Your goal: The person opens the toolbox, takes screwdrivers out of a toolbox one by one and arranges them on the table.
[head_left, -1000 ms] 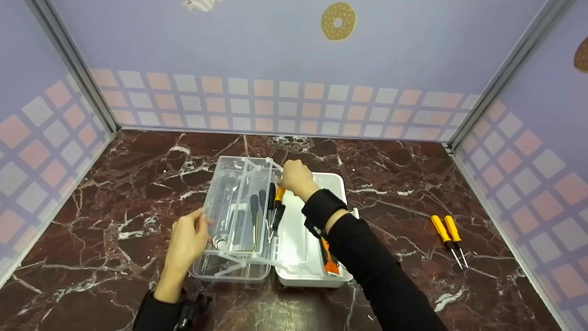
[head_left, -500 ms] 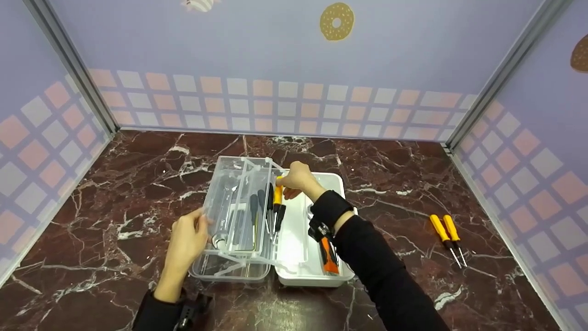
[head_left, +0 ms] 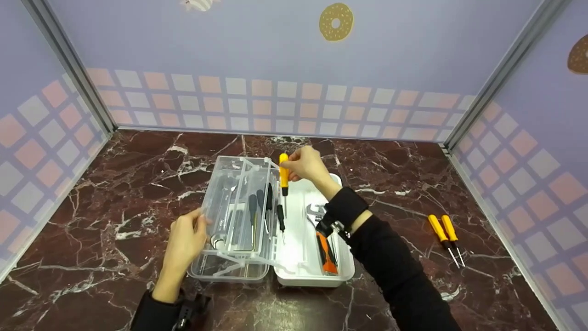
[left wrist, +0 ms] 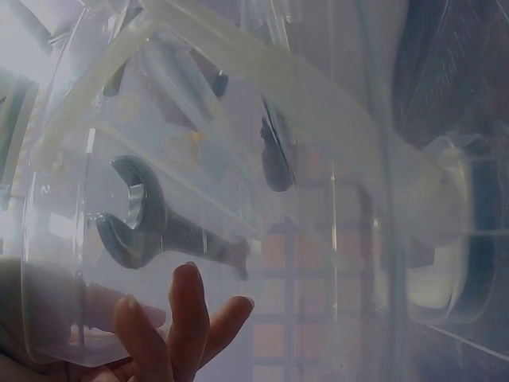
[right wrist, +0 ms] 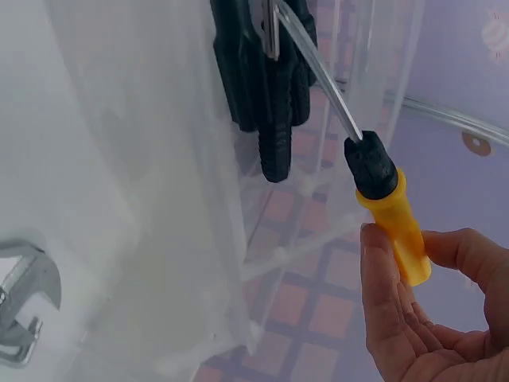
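Note:
My right hand (head_left: 308,164) pinches a yellow-handled screwdriver (head_left: 284,177) between thumb and fingers, handle up. Its shaft points down over the near wall between the two halves of an opened toolbox (head_left: 317,279). In the right wrist view the screwdriver's black collar and yellow handle (right wrist: 402,227) show close up. My left hand (head_left: 186,234) holds the left edge of the clear raised tray (head_left: 229,179), fingers against the plastic. Black-handled screwdrivers (head_left: 269,197) and an open-end wrench (left wrist: 139,223) lie in this tray. A small black screwdriver (head_left: 281,216) lies along its right side.
In the white box half are an adjustable wrench (head_left: 314,210) and an orange-and-black utility knife (head_left: 327,255). Two yellow-handled screwdrivers (head_left: 444,230) lie on the marbled table to the right. A patterned wall (head_left: 275,101) stands behind.
My right hand has lifted the yellow-handled screwdriver up from beside the black-handled ones, and it now stands upright above the box. The left hand has stayed at the tray's edge.

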### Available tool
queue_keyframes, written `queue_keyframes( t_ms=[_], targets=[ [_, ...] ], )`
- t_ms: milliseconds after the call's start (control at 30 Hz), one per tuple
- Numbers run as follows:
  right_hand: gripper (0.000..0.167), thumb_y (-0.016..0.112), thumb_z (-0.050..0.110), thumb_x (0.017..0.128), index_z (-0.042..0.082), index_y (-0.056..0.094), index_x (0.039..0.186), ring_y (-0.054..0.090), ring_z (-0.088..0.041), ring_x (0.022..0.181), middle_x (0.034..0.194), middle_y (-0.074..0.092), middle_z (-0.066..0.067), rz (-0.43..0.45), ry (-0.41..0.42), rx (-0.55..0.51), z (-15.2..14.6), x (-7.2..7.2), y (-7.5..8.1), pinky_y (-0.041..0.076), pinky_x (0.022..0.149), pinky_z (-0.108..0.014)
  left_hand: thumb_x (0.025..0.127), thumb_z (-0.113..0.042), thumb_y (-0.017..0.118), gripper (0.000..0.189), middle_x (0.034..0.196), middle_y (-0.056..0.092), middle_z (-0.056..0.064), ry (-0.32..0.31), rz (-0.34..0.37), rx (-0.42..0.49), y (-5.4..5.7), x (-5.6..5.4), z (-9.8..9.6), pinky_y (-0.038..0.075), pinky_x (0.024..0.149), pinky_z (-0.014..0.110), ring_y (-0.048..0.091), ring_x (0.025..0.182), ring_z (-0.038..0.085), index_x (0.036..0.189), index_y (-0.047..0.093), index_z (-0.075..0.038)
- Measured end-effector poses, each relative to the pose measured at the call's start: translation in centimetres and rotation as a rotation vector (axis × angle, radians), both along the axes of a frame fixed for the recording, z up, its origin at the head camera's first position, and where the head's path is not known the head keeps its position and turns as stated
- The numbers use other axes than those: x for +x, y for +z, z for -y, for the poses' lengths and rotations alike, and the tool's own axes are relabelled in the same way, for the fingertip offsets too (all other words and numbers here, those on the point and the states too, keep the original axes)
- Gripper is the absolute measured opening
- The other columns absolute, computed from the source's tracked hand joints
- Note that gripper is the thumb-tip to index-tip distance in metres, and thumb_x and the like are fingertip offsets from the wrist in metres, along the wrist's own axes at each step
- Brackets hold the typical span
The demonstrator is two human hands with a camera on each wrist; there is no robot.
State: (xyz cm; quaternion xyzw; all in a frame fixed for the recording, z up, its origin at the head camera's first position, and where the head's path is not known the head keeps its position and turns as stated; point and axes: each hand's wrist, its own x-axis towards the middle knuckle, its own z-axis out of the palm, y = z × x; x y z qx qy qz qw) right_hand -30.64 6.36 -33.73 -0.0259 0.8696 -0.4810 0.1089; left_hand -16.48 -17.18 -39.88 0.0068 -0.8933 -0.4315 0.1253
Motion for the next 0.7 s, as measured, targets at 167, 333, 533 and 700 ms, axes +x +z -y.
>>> queue_keyframes(
  t_ms=[167,333,533,700],
  targets=[
    [0.019,0.064,0.011,0.080,-0.004,0.063,0.091,0.060,-0.017,0.055,0.078,0.064,-0.014,-0.102,-0.053,0.013,-2.4,0.2,1.8,0.052,0.055,-0.027,0.088,0.001,0.042,0.031,0.085,0.065,0.020,-0.001,-0.008,-0.002,0.0,0.0,0.0,0.039,0.038,0.021,0.056,0.047,0.020,0.115,0.051,0.013],
    [0.017,0.064,0.011,0.080,-0.004,0.063,0.089,0.059,-0.017,0.057,0.081,0.063,-0.014,-0.193,-0.099,0.097,-6.0,0.2,2.8,0.051,0.052,-0.024,0.088,0.002,0.041,0.030,0.084,0.065,0.020,0.001,-0.015,-0.004,-0.1,-0.1,0.0,0.041,0.040,0.021,0.057,0.047,0.021,0.114,0.051,0.013],
    [0.020,0.064,0.013,0.079,-0.004,0.063,0.090,0.056,-0.012,0.056,0.087,0.063,-0.016,-0.236,-0.147,0.256,-11.2,0.0,2.8,0.049,0.052,-0.022,0.088,0.002,0.041,0.030,0.083,0.065,0.019,0.002,-0.021,-0.010,-0.1,0.0,0.0,0.039,0.039,0.021,0.056,0.046,0.019,0.114,0.052,0.013],
    [0.021,0.065,0.014,0.077,-0.005,0.064,0.086,0.054,-0.012,0.054,0.085,0.064,-0.019,-0.288,-0.183,0.402,-15.6,0.1,1.8,0.047,0.050,-0.022,0.088,0.001,0.041,0.031,0.084,0.065,0.018,0.004,-0.018,-0.011,0.1,-0.1,0.0,0.040,0.040,0.021,0.055,0.045,0.016,0.115,0.051,0.012]
  ],
)
